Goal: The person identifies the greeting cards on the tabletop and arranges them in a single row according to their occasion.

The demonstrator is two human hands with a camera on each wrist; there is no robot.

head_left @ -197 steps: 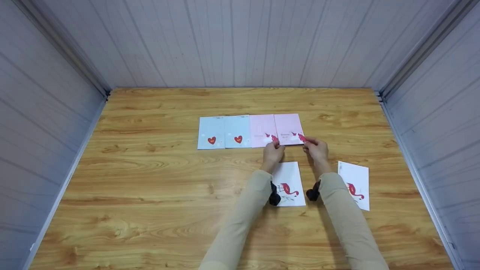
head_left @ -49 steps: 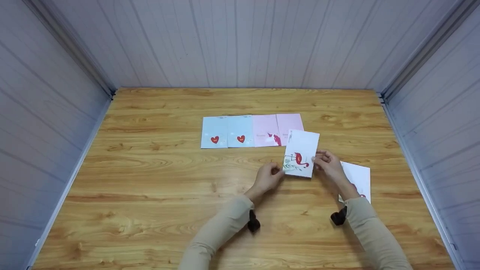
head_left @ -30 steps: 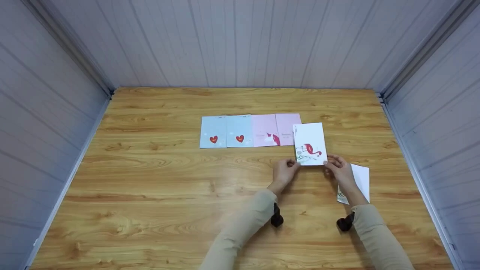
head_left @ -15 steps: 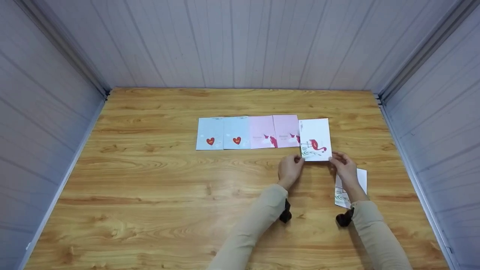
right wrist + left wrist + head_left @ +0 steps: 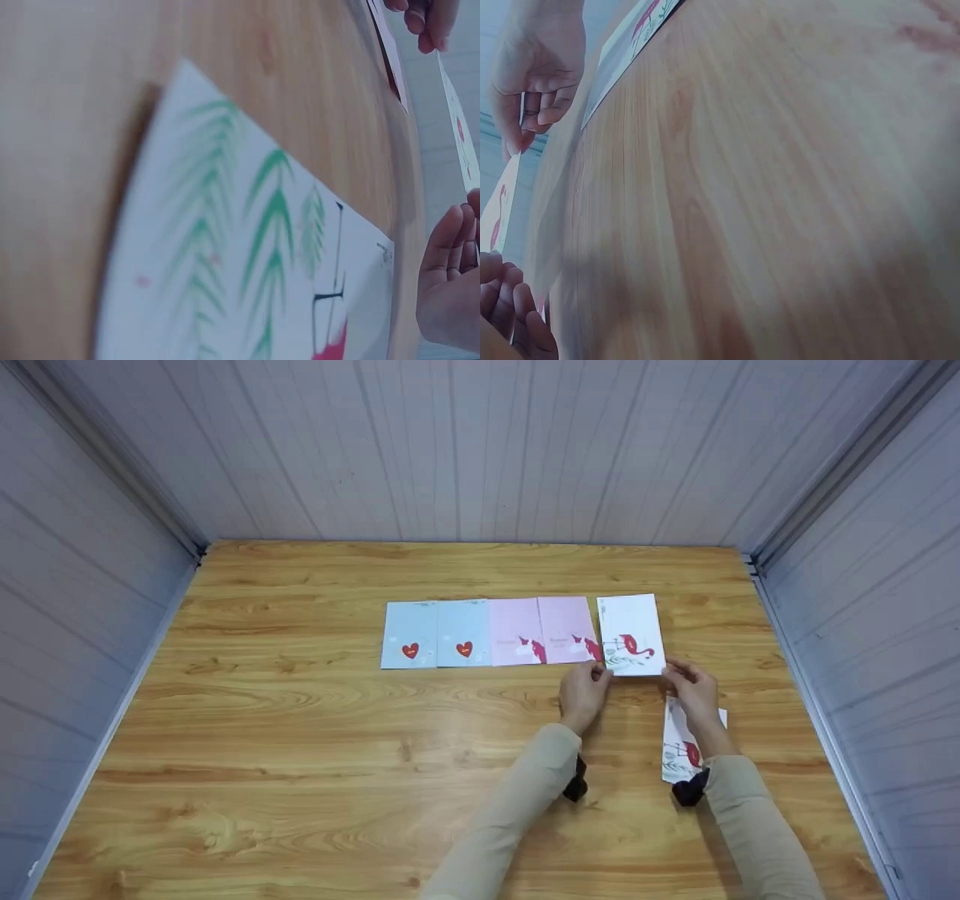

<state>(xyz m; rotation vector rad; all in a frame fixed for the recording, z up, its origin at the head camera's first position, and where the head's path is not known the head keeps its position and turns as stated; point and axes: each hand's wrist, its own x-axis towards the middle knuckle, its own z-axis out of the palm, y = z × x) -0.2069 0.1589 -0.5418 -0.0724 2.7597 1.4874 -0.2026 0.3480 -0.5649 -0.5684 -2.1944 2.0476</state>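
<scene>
In the head view, a white card with a red flamingo (image 5: 628, 619) is held just right of the pink cards. My left hand (image 5: 583, 695) pinches its lower left corner, and my right hand (image 5: 696, 699) pinches the lower right one. Both wrist views show this held card edge-on, tilted and raised off the table at least in part. A second flamingo card (image 5: 675, 757) lies on the table below my right hand, which with its wrist covers part of it. That card's green leaves (image 5: 270, 217) fill much of the right wrist view.
Left of the held card, two pink cards with unicorns (image 5: 564, 622) and two light blue cards with red hearts (image 5: 410, 622) lie in a row, edges touching or nearly so. The wooden table (image 5: 300, 780) is bounded by pale panel walls (image 5: 480, 450) behind and at both sides.
Earlier both hands were at the right pink card. The flamingo card has since been lifted from below the row and carried up and right, beside the pink cards. Lately it has barely moved.
</scene>
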